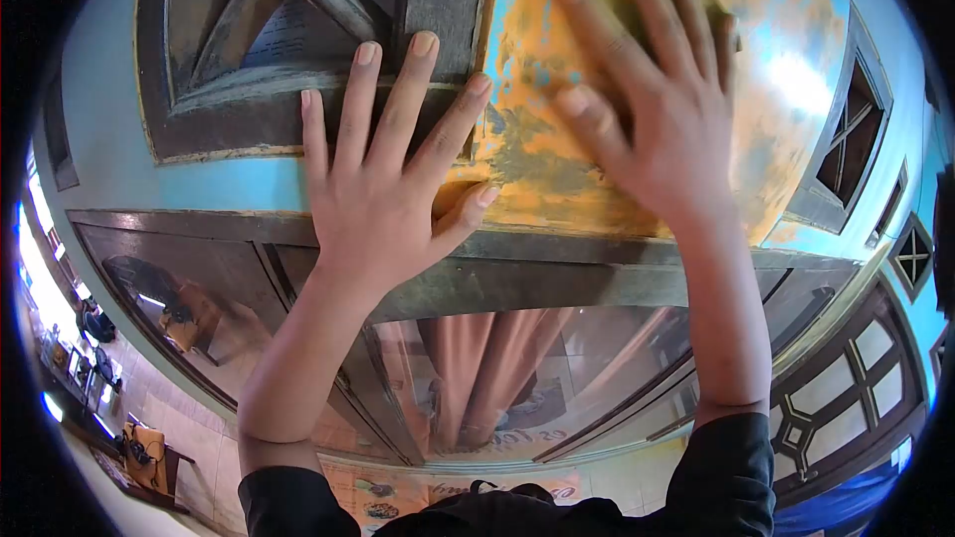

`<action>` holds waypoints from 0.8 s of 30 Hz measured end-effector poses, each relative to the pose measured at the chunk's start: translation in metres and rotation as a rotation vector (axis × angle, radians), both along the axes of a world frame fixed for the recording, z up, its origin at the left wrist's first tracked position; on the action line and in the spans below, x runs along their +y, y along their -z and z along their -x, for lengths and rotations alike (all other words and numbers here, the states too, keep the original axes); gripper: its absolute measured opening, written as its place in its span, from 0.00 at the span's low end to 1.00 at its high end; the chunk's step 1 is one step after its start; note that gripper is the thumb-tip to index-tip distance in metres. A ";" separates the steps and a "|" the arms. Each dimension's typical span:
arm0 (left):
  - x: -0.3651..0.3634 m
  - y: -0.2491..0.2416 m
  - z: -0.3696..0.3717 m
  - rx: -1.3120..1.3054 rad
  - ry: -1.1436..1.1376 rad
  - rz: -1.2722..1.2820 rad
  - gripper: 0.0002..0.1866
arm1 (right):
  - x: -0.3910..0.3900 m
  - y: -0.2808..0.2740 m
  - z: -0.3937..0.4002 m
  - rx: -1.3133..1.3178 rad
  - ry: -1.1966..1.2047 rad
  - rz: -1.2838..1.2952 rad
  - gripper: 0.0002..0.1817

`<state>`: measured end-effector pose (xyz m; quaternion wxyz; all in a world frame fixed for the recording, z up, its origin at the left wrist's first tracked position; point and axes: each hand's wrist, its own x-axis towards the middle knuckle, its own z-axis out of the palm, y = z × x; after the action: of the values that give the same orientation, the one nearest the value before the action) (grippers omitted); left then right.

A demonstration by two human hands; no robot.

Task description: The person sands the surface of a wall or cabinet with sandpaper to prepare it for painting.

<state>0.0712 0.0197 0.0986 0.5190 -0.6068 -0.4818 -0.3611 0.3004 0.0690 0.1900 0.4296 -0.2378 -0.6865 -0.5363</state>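
Observation:
My left hand (373, 204) lies flat with fingers spread. Its fingertips rest over the lower edge of a dark wooden vent frame (448, 0), and its palm is against the light blue wall below. Up and to the right, my right hand (681, 129) presses a yellow-brown sheet (619, 2), which looks like sandpaper, onto the wall. The sheet is mostly hidden under the fingers, and hand and sheet are slightly blurred. Around them the wall surface (537, 164) is patchy orange with blue and grey showing through.
Beneath my hands runs a dark wooden beam (517, 283), above glass panes with a pink curtain (468, 368). At right are another crossed vent (851, 134) and a paned door (846, 388). A brown chair (144, 452) stands on the tiled floor at lower left.

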 end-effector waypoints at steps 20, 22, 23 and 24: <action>0.001 0.002 0.001 -0.019 0.006 -0.006 0.41 | -0.002 -0.001 -0.011 -0.121 0.013 0.037 0.40; 0.000 0.002 0.000 -0.022 0.007 0.003 0.41 | -0.012 0.008 -0.005 -0.154 0.046 0.076 0.39; -0.001 0.002 0.000 -0.023 0.007 0.008 0.40 | -0.015 0.016 -0.006 -0.215 0.044 0.113 0.39; -0.002 0.001 0.000 -0.025 0.004 0.013 0.40 | -0.015 0.025 -0.007 -0.278 0.040 0.149 0.39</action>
<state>0.0714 0.0178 0.0972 0.5083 -0.6065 -0.4893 -0.3667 0.3076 0.0544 0.1647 0.3007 -0.2060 -0.7725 -0.5200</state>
